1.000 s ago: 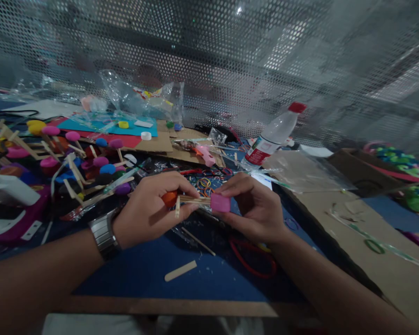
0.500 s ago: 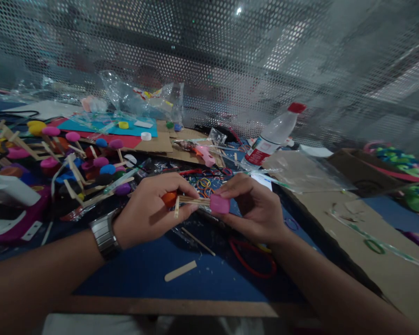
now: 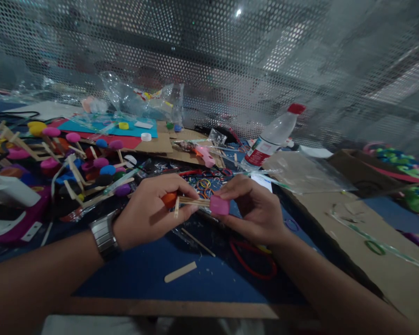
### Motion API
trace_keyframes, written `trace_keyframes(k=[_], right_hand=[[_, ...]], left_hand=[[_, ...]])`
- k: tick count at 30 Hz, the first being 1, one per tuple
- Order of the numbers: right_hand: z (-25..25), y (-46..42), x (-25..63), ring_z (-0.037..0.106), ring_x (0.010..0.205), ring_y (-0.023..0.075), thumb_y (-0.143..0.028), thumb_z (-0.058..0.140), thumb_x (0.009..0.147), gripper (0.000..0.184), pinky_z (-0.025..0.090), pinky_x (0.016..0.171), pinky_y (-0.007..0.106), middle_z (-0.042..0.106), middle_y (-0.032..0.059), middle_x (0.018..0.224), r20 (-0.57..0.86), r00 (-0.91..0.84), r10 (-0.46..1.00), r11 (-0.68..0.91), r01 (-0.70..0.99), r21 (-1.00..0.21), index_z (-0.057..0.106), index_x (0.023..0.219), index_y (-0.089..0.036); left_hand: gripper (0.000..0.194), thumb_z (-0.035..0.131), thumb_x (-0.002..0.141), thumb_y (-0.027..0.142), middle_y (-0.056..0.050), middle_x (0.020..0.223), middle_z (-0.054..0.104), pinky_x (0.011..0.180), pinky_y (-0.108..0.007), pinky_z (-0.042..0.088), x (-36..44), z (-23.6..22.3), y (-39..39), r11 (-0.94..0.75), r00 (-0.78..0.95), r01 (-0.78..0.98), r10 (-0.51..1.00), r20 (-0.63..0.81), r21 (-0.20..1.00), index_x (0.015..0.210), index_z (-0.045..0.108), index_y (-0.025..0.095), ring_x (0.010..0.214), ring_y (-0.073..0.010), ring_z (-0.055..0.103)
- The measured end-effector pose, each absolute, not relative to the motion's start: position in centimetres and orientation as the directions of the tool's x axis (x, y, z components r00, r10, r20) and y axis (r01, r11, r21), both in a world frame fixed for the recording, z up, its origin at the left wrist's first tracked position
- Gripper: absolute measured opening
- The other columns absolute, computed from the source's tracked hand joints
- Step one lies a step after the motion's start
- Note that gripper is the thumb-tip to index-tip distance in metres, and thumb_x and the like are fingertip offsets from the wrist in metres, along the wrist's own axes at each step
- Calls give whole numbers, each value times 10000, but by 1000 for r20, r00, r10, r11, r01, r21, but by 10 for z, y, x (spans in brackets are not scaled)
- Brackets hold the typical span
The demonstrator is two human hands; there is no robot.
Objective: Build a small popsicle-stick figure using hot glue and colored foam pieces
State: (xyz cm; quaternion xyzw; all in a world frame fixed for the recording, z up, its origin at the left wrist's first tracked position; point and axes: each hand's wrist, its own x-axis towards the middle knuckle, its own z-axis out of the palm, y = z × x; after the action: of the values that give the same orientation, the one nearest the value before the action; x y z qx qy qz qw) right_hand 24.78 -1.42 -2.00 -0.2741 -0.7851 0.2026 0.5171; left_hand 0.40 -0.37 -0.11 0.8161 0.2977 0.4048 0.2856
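Between my hands, above the blue tabletop, is a small assembly of wooden craft sticks (image 3: 188, 200). My left hand (image 3: 157, 204) pinches the sticks near their middle, and a metal-band watch is on that wrist. An orange cap (image 3: 169, 200) shows at the left end, partly behind my fingers. At the other end, a pink bottle cap (image 3: 219, 204) sits against the sticks, gripped between the thumb and fingers of my right hand (image 3: 253, 207). How the cap joins the sticks cannot be made out.
Left, a heap of stick pieces with coloured caps (image 3: 101, 163) lies beside a purple-and-white device (image 3: 17, 209). Behind my hands are a pink glue gun (image 3: 205, 156) and a tilted plastic bottle (image 3: 270, 137). A loose craft stick (image 3: 180, 271) lies in front; cardboard (image 3: 363, 232) is at right.
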Motion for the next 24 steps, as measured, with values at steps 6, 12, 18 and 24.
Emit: trace_keyframes(k=[6, 12, 18, 24], right_hand=[[-20, -14, 248, 681, 778, 200, -157, 836, 748, 276, 568, 682, 345, 716, 52, 878, 701, -323, 636, 770, 208, -603, 685, 961, -245], [-21, -14, 245, 655, 761, 185, -166, 854, 731, 299, 559, 675, 332, 705, 31, 858, 671, -283, 685, 726, 197, -658, 686, 963, -249], [-21, -9, 244, 678, 796, 169, -217, 867, 745, 268, 579, 714, 303, 719, 28, 887, 609, -233, 758, 645, 128, -753, 699, 952, -247], [-23, 0, 251, 693, 773, 164, -359, 911, 708, 366, 585, 687, 296, 727, 17, 871, 431, -197, 881, 451, 67, -890, 677, 965, -242]], left_hand=[[88, 723, 843, 190, -42, 911, 759, 740, -269, 537, 5, 0, -5, -648, 492, 260, 727, 479, 716, 929, 730, 171, 814, -163, 700], [85, 720, 845, 215, -31, 882, 740, 713, -261, 537, 6, 2, -5, -624, 477, 273, 749, 460, 732, 919, 710, 175, 778, -159, 676], [320, 721, 793, 163, -31, 967, 643, 678, -223, 556, 10, 1, -7, -451, 443, 105, 819, 365, 886, 1096, 621, 178, 784, -131, 641], [482, 632, 688, 35, -40, 1057, 603, 637, -206, 529, 10, 2, -6, -362, 435, -4, 839, 327, 932, 1129, 554, 212, 732, -98, 603]])
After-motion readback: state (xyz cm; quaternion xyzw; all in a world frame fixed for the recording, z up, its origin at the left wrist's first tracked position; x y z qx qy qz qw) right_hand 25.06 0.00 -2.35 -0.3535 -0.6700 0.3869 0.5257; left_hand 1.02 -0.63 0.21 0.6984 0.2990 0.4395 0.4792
